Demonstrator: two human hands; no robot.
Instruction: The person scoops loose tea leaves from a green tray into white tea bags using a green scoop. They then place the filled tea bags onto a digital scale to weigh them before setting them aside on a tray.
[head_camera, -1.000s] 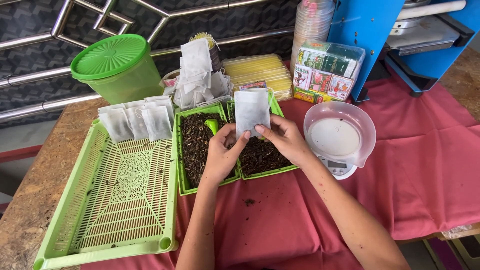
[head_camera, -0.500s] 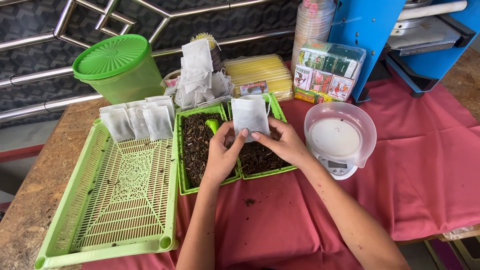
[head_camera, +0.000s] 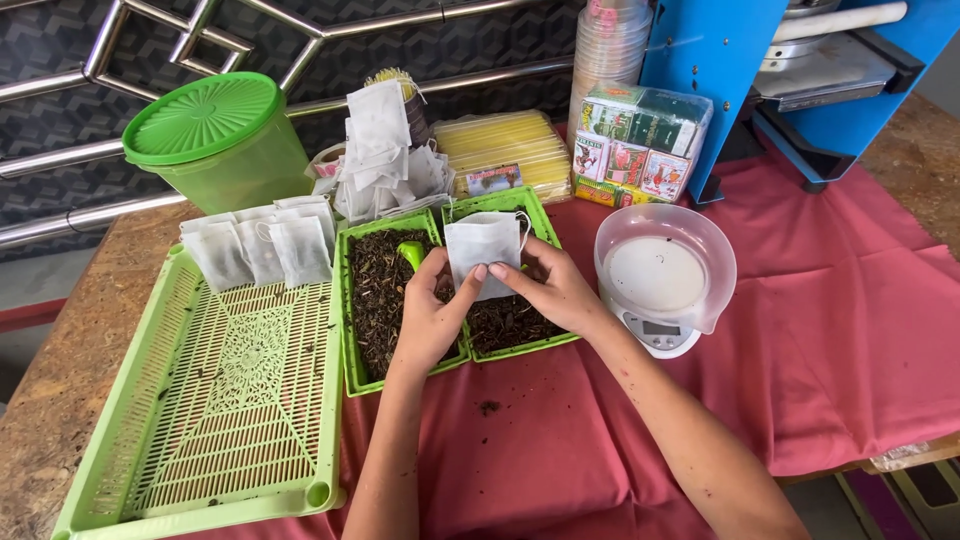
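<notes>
Both hands hold one small white filter bag (head_camera: 482, 250) upright over two green trays of dark loose tea. My left hand (head_camera: 432, 312) pinches its lower left edge above the left tea tray (head_camera: 349, 330). My right hand (head_camera: 553, 287) grips its lower right side above the right tea tray (head_camera: 536, 212). A green scoop (head_camera: 411, 254) sticks out of the tea just left of the bag. Several filled white bags (head_camera: 262, 248) lean in a row at the far end of a large green slatted tray (head_camera: 225, 400).
A small kitchen scale with a clear bowl (head_camera: 663, 275) stands right of the tea trays. Behind are a pile of empty white bags (head_camera: 385, 160), a green lidded tub (head_camera: 215, 140), yellow packets (head_camera: 500, 150), a box of colourful cartons (head_camera: 640, 145) and a blue machine (head_camera: 760, 70). Red cloth (head_camera: 850, 330) covers the table.
The white bag has been lowered slightly and both hands have shifted their pinch along its bottom edge; nothing else moved.
</notes>
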